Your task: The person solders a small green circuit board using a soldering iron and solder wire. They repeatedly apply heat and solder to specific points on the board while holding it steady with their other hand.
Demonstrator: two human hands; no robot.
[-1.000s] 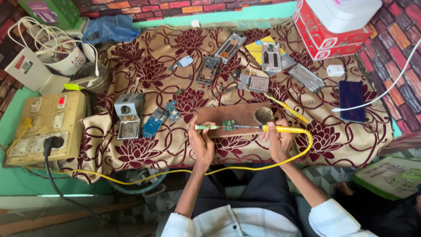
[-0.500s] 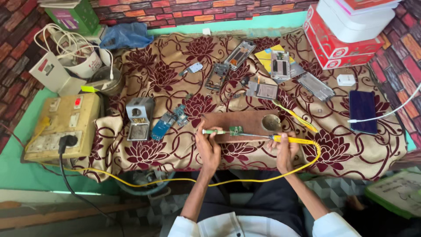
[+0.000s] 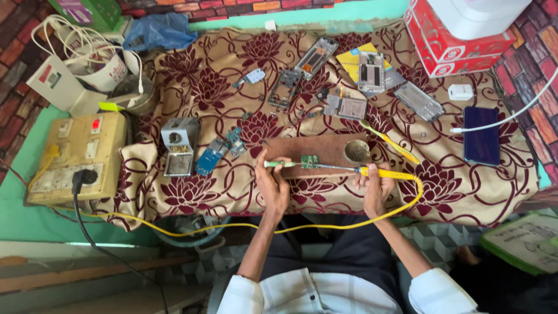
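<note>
The right hand [image 3: 376, 187] is closed around a yellow-handled soldering iron [image 3: 388, 172] – its metal tip reaches a small green circuit board [image 3: 310, 161] on a brown wooden block [image 3: 325, 152] near the bench's front edge. The left hand [image 3: 273, 185] pinches a green-handled tool [image 3: 279, 164] beside the board.

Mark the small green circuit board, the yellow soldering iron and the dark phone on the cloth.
circuit board [image 3: 309, 161], head view, centre of its green face.
soldering iron [image 3: 388, 173], head view, yellow handle beside the right hand.
phone [image 3: 481, 135], head view, middle of its dark screen.
</note>
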